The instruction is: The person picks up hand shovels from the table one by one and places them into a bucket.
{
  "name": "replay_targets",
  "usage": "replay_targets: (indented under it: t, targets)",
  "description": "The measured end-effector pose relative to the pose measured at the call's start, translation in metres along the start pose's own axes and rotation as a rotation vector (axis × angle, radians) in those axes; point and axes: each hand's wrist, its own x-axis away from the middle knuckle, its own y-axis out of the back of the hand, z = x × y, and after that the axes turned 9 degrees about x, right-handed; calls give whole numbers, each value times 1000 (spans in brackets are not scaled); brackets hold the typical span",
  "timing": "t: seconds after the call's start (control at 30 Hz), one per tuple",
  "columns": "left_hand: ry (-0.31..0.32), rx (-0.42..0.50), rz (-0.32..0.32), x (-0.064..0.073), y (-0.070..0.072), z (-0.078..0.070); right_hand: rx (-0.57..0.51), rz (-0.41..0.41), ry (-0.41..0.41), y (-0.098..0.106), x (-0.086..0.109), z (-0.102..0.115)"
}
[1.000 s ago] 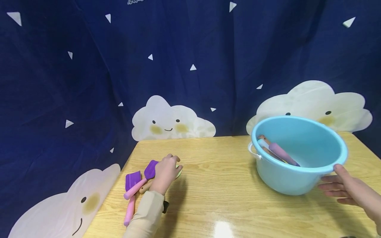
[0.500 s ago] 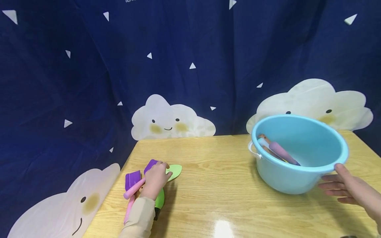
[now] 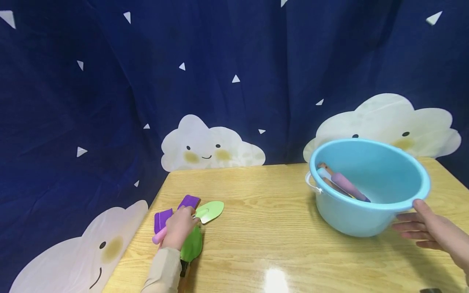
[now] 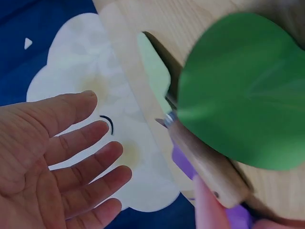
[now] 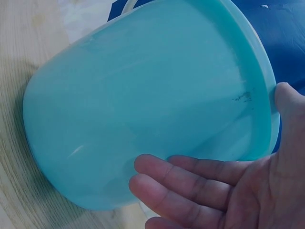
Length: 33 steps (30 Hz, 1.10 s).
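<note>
In the head view my left hand (image 3: 179, 228) hovers over a pile of toy garden tools. Its fingers are apart and hold nothing in the left wrist view. A light-green trowel (image 3: 209, 211) lies by the fingertips, its wooden handle (image 4: 205, 162) visible from the wrist. A rounded green piece (image 3: 192, 245), like a spade blade, lies partly under the forearm. Two purple blades (image 3: 163, 219) and a pink handle (image 3: 160, 236) show to the left. My right hand (image 3: 434, 230) touches the rim of a light-blue bucket (image 3: 360, 219) with its thumb; the fingers extend beside the wall.
Inside the bucket lie several tools, among them one with a lilac handle (image 3: 348, 187). A white bail handle (image 3: 313, 185) hangs at its left. The wooden table (image 3: 256, 228) stretches between the hands. A dark-blue curtain (image 3: 234, 53) with clouds hangs behind.
My left hand has moved left and toward me, uncovering the light-green trowel and the rounded green piece. The right hand stays at the bucket's rim.
</note>
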Motion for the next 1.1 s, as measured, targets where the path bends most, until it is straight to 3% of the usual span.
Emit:
replay_targets:
  t: [0.13, 0.23, 0.4, 0.53, 0.63, 0.7, 0.83, 0.93, 1.1]
  targets:
    - [52, 35, 13, 2, 2, 10, 13, 3, 7, 0, 5, 10]
    - [78, 47, 19, 5, 4, 17, 9, -4, -12, 1, -2, 1]
    - [107, 55, 7, 8, 5, 31, -34, -2, -20, 8, -28, -41]
    - [124, 35, 2, 11, 5, 39, -78, -5, -26, 13, -60, -89]
    - [145, 13, 17, 12, 5, 43, -90, -8, -32, 14, -72, -107]
    - [153, 2, 21, 13, 5, 45, -87, -9, -40, 14, -68, -101]
    - [148, -15, 11, 15, 4, 50, -84, 8, -36, 11, -46, -69]
    - [146, -16, 7, 15, 1, 53, -62, 42, 16, 10, -31, -49]
    - [155, 8, 69, 16, -5, 54, -46, 35, -14, 7, -27, -42]
